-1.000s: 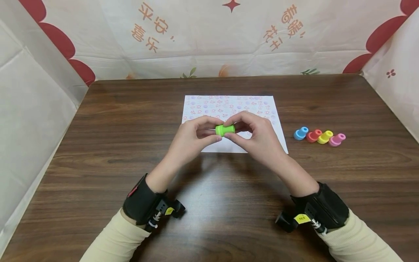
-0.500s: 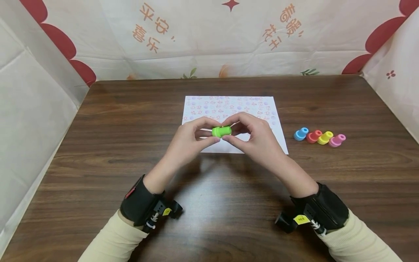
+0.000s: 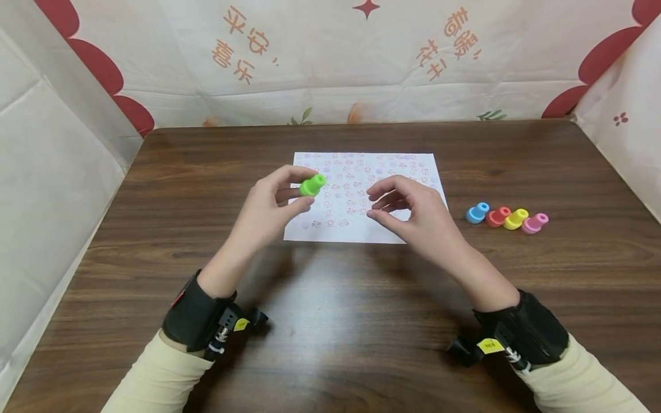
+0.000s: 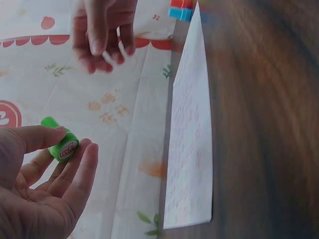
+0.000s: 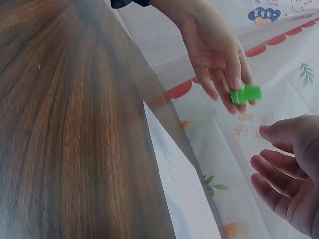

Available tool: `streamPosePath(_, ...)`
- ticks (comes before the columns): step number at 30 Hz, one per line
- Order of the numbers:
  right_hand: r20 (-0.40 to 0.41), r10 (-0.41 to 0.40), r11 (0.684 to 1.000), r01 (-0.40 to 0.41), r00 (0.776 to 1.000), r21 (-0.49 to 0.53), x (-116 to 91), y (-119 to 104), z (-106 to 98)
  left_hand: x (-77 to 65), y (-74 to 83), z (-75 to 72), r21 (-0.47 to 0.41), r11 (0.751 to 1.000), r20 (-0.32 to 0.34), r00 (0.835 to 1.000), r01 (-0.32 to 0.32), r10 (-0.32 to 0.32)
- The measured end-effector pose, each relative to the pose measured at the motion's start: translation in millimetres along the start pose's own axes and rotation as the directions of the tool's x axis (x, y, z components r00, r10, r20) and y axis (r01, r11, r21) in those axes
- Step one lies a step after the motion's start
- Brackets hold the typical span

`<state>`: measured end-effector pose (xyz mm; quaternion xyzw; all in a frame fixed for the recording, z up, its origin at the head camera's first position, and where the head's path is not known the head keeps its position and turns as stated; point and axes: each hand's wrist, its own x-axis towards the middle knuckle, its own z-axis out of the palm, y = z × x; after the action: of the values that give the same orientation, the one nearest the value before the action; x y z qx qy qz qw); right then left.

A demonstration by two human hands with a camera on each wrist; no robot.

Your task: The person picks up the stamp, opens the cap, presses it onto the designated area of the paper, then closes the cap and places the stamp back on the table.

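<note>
My left hand [image 3: 260, 212] pinches a small green stamp [image 3: 312, 185] between thumb and fingers, above the left part of a sheet of paper [image 3: 351, 234]. Rows of small red and purple prints cover most of that sheet. In the left wrist view the end face [image 4: 68, 149] of the stamp shows, with a reddish design on it. My right hand [image 3: 420, 215] hovers over the right side of the paper, fingers loosely curved and holding nothing. Both hands are apart, as the right wrist view also shows, where the green stamp [image 5: 245, 94] sits at the left fingertips.
To the right of the paper, several more stamps stand in a row: blue [image 3: 477, 213], red [image 3: 498, 217], yellow [image 3: 516, 219] and pink [image 3: 535, 223]. The brown wooden table [image 3: 330, 344] ends at a printed white cloth [image 3: 320, 57] behind it.
Both hands were on the green stamp before. The right hand has let go and moved slightly right, while the left hand has carried the stamp left and away from the body, tilting it.
</note>
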<state>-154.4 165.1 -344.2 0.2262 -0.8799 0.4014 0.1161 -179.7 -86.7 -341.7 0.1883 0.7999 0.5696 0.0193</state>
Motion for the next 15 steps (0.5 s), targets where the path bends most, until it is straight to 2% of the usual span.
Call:
streamPosePath(12,-0.011,0.084,0.992,-0.084,0.996,-0.097,-0.8,12.0,-28.4,0.1,3.1,-50.2,0.050,0.998,-0.124,0.992,0.044,-0.037)
streamPosePath(15,-0.014,0.094,0.989,-0.095,0.996,-0.117,-1.1,12.5,-35.2,-1.1,5.4,-62.9,0.103,0.993,-0.156,0.987,0.056,-0.039)
